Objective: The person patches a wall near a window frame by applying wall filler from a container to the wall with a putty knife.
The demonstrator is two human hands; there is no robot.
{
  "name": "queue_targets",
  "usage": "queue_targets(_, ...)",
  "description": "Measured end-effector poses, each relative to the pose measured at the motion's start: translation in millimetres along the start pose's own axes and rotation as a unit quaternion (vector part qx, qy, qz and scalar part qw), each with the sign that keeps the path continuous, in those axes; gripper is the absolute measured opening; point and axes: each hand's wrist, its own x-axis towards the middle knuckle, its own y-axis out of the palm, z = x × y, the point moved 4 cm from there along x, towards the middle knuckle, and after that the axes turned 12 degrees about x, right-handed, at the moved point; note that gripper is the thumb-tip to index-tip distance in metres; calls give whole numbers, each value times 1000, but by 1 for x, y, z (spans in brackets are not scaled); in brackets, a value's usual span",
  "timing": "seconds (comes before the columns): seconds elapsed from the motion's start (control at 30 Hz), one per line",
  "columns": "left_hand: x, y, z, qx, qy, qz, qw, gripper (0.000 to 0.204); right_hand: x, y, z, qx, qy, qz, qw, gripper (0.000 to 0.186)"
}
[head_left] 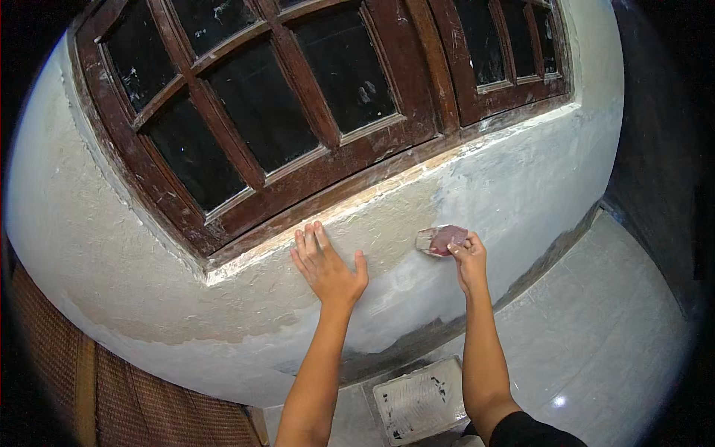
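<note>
My left hand lies against the rough cream wall, fingers stretched out and thumb apart. Its fingertips reach the whitened ledge under the window frame. In my right hand, thumb and fingers pinch a small reddish-brown piece of sandpaper, which looks folded and has a paler edge on its left. That piece is at the wall surface, near where the cream patch meets the whitish coat. Whether it presses on the wall I cannot tell.
Above the ledge is a brown wooden window with dark panes and white smears. A paint tray with dark marks sits on the grey tiled floor below. Woven brown panels stand at the lower left; a dark surface rises at the right.
</note>
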Motion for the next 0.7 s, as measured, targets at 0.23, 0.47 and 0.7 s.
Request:
queue_targets(0.23, 0, -2, 0, -2, 2, 0, 1000, 92, 2, -10, -14, 15, 2, 6, 1000, 33)
queue_targets(0.47, 0, 0, 0, -3, 3, -3, 1000, 91, -10, 3, -36, 44, 78, 64, 994, 36)
queue_targets(0.7, 0, -3, 2, 3, 6, 1, 1000, 92, -16, -8, -37, 172, 56, -34, 983, 39)
